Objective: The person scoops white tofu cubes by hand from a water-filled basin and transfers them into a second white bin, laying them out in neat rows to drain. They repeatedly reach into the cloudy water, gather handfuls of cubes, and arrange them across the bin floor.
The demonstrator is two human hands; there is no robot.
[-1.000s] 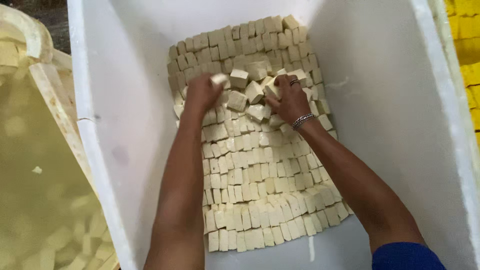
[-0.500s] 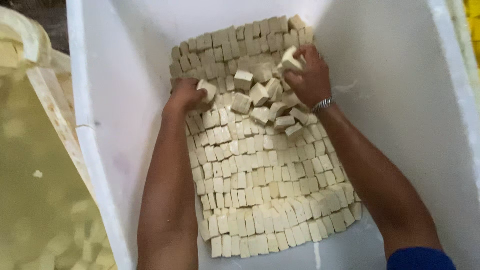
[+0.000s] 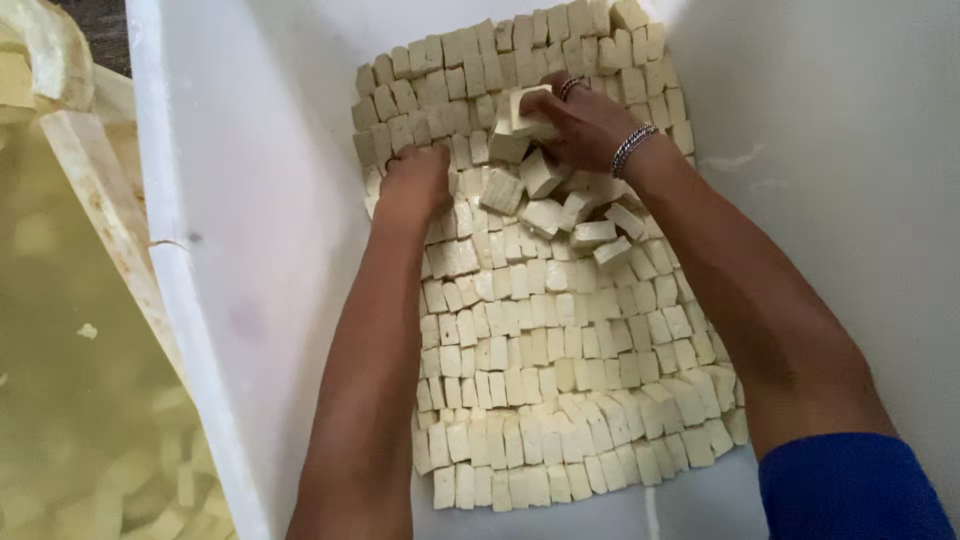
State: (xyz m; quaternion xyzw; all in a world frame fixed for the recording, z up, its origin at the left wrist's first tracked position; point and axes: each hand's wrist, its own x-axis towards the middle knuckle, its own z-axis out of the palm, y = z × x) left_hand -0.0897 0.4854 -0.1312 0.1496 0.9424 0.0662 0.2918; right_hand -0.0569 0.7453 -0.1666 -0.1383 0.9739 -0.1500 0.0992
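Observation:
Rows of pale cream cubes point(image 3: 540, 370) cover the bottom of a deep white tub point(image 3: 260, 200). My left hand point(image 3: 415, 185) presses flat on the cubes at the left edge of the layer, palm down, with its fingers hidden. My right hand point(image 3: 580, 120), with a ring and a metal bracelet, grips one cream cube point(image 3: 528, 108) above the upper middle of the layer. Just below that hand several loose cubes point(image 3: 560, 200) lie tilted on top of the neat rows.
A second container point(image 3: 80, 330) on the left holds yellowish liquid with cubes sunk in it, behind a worn pale rim point(image 3: 95, 190). The tub's right wall point(image 3: 850, 180) rises close beside my right forearm in its blue sleeve point(image 3: 850, 490).
My right hand has come back from the upper right toward the middle, holding a cube. My left hand has slid a little down and left onto the edge rows.

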